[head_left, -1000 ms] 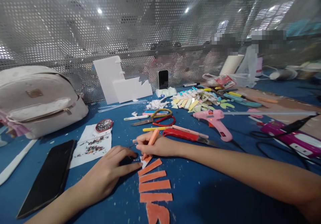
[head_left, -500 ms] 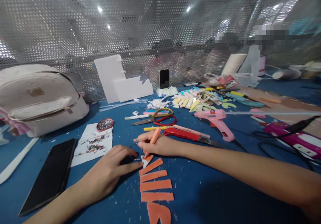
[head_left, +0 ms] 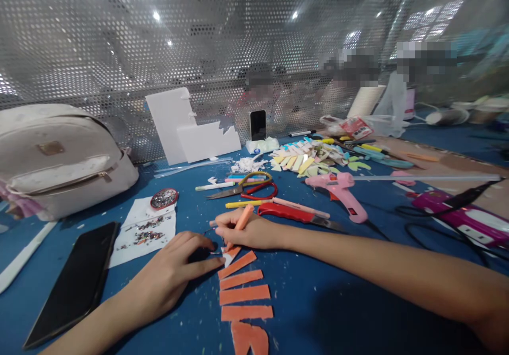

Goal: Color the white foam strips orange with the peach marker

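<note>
My right hand (head_left: 242, 231) is closed round an orange pen-like tool (head_left: 239, 226), its tip down on a small orange and white foam piece (head_left: 230, 253) on the blue table. My left hand (head_left: 177, 270) lies just left of it, fingers curled, fingertips pressing beside that piece and a thin dark wire loop. Below the piece runs a column of orange foam strips (head_left: 244, 294), ending in a larger orange shape (head_left: 249, 338) at the frame's bottom edge.
A black phone (head_left: 73, 280) and a paper with glitter (head_left: 145, 230) lie left. A beige backpack (head_left: 59, 158) stands far left. Scissors (head_left: 248, 186), a red cutter (head_left: 292, 214), a pink glue gun (head_left: 342, 193) and foam scraps (head_left: 314, 158) lie behind my hands. A perforated metal screen (head_left: 238, 52) closes the back.
Both hands stay in place; the orange tool's upper end has shifted only slightly. The view has wobbled a little.
</note>
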`<state>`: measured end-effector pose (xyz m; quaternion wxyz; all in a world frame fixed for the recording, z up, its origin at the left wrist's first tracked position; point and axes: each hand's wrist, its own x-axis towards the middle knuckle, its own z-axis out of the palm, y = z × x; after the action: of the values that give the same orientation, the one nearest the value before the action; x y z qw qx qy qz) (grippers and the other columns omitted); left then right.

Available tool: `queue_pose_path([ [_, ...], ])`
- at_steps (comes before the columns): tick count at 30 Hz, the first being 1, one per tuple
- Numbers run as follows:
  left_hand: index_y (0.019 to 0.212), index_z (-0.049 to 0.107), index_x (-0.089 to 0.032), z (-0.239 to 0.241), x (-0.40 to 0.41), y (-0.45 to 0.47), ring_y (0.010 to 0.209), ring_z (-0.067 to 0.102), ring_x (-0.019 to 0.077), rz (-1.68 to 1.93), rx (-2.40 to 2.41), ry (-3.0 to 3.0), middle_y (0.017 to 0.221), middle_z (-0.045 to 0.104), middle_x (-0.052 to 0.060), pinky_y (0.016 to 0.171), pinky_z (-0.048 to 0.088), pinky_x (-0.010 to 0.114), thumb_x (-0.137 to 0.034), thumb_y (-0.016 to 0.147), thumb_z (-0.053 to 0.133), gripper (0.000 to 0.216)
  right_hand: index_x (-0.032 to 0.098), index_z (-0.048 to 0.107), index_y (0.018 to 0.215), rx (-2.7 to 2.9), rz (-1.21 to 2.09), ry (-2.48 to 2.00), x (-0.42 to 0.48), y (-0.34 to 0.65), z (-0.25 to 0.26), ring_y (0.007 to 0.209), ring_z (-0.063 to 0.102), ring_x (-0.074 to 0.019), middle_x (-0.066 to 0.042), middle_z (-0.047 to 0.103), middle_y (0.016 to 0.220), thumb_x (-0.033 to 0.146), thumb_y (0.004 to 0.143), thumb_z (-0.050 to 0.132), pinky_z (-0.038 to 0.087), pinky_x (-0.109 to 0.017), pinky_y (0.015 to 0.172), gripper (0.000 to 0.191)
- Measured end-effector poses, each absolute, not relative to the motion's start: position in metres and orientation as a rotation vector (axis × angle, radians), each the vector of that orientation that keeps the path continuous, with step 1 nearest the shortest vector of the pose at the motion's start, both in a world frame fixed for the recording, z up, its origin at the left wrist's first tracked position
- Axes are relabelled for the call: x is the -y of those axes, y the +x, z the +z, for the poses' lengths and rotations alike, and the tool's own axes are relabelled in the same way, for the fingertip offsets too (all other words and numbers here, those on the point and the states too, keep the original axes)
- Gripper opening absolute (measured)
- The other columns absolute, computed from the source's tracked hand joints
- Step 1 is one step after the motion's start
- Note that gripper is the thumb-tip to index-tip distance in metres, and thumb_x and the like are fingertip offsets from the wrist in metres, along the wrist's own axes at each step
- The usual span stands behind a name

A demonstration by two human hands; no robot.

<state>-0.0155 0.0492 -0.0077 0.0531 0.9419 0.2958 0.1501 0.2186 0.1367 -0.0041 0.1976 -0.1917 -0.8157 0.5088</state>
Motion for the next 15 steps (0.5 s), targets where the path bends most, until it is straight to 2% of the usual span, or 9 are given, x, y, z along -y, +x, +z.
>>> queue_pose_path([
  [4, 0.142, 0.049, -0.031, -0.0095, -0.0504, -0.015, 0.113, 0.052, 0.024, 0.457, -0.902, 2.857, 0.128, 0.052, 0.012, 0.09, 0.049, 0.04, -0.008, 0.1, 0.03, 0.052, 0.019, 0.044, 0.07, 2.27, 1.452, -0.537, -0.1377, 0.2186, -0.0055, 0.076, 0.065, -0.0171, 0.004, 0.048, 0.067, 0.035, 0.098, 0.048, 0.047, -0.026, 0.073, 0.032],
  [10, 0.142, 0.049, -0.031, -0.0065, -0.0493, -0.0139, 0.111, 0.052, 0.0237, 0.469, -0.898, 2.856, 0.127, 0.053, 0.012, 0.089, 0.049, 0.039, -0.009, 0.1, 0.03, 0.051, 0.019, 0.043, 0.07, 2.245, 1.468, -0.515, -0.1407, 0.2172, -0.0115, 0.064, 0.059, -0.0126, 0.005, 0.05, 0.065, 0.035, 0.098, 0.05, 0.048, -0.027, 0.074, 0.033],
  [15, 0.14, 0.05, -0.03, -0.0045, -0.0486, -0.0138, 0.109, 0.053, 0.0236, 0.475, -0.897, 2.866, 0.125, 0.053, 0.012, 0.087, 0.05, 0.038, -0.008, 0.1, 0.03, 0.05, 0.02, 0.04, 0.068, 2.251, 1.459, -0.507, -0.1403, 0.2169, -0.0119, 0.063, 0.057, -0.012, 0.006, 0.049, 0.062, 0.036, 0.095, 0.056, 0.047, -0.029, 0.079, 0.036],
])
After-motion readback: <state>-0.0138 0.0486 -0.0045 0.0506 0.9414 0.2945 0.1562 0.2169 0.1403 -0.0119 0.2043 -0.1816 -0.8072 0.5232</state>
